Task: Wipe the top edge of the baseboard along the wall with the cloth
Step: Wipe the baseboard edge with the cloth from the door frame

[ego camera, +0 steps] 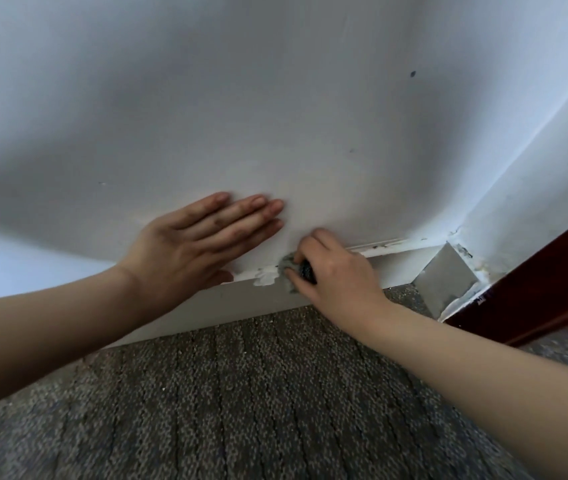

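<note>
White wall (275,98) over grey carpet (241,393), corner at right by a dark red door frame (535,289). Mid-task by my read: cloth (287,266) sits on the baseboard (227,303) top edge, mid-run. The edge toward the corner shows dark specks, so it looks unwiped; the left stretch is hidden, can't judge. Right hand (338,271) has its fingers curled round the bunched cloth, pressing down. Left hand (192,244) lies flat on the wall, fingers straight, holding nothing.

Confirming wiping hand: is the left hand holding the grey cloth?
No; left hand rests flat on the white wall, right hand grips the cloth.
</note>
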